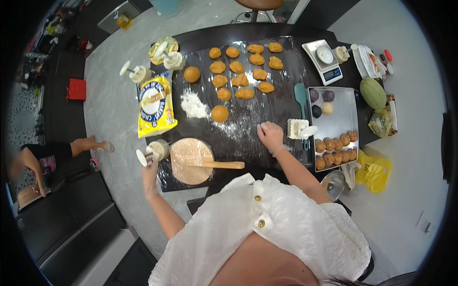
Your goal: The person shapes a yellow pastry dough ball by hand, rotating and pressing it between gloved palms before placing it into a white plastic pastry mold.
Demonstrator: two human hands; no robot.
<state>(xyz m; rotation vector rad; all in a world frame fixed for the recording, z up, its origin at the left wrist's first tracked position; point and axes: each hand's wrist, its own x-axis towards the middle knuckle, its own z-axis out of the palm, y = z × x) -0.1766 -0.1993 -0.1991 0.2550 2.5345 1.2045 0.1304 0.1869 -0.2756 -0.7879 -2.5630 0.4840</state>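
Note:
At the table's left edge, my left hand has its fingers around a white plunger-type mooncake press. My right hand wears a clear plastic glove and rests on the dark table with its fingers curled; nothing shows in it. Loose flour is scattered beside that hand. A smooth orange dough ball lies near a flour heap, and a second smooth ball sits farther back. Rough orange dough pieces stand in rows. A square-ended press lies right of my right hand.
A film-wrapped round board bears a wooden rolling pin. A yellow flour bag lies left. At right are a metal tray with filling balls, a teal spatula and a kitchen scale. Another person is far left.

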